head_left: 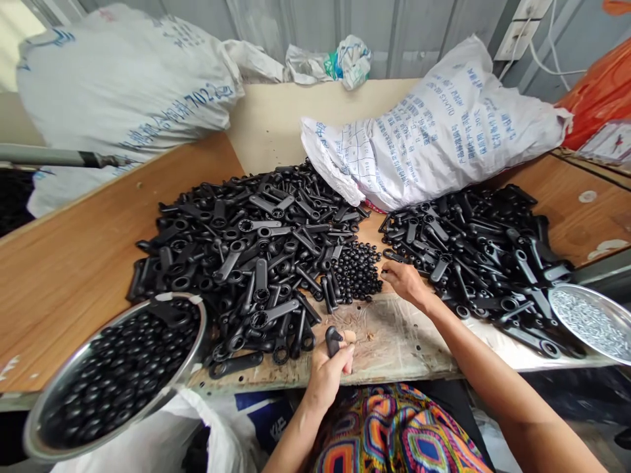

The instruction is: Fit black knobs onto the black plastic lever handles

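My left hand (327, 372) clasps a black part (333, 339); my right hand (408, 284) (grip: I cannot tell remotely) is beside the small black balls (361, 272).

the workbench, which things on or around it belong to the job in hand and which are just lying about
Likely in the job:
black part in the left grip
small black balls beside the right grip
black handles heaped both sides
small silver pieces

Probably just lying about:
crumpled plastic
orange plastic
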The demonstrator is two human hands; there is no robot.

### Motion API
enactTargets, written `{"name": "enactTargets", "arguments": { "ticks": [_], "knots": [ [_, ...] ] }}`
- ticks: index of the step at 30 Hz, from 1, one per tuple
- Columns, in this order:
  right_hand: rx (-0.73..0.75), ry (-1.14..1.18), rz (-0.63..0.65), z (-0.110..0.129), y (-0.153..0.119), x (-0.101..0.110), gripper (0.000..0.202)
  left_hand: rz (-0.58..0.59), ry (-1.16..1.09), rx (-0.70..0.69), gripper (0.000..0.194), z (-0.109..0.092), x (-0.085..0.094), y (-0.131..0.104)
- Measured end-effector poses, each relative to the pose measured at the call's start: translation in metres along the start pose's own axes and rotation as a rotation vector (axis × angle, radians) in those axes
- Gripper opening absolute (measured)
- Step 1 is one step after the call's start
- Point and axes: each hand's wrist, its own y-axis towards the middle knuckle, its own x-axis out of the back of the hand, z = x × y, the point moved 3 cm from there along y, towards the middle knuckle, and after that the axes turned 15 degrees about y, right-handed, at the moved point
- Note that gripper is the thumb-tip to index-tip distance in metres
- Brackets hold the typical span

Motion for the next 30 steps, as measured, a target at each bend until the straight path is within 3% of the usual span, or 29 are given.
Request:
{"name": "enactTargets", "arguments": {
  "ticks": [5,9,15,30],
  "knots": [
    [0.03,1.23,0.177,0.022,-0.06,-0.003,0.019,-0.13,0.349,-0.172,0.022,-0.039,-0.012,0.011],
    [-0.018,1.655,0.285,0.032,-0.089,-0.011,0.018,-0.177,0.62,-0.325,0.018,-0.061,-0.031,0.013],
    [-0.052,1.817,0.301,0.028,-0.101,-0.019,0.017,-0.145,0.762,-0.389,0.019,-0.066,-0.052,0.011],
    [-0.132,1.761,0.151,0.03,-0.111,-0.023,0.018,-0.309,1.132,-0.48,0.028,-0.057,-0.052,0.01]
  ]
}}
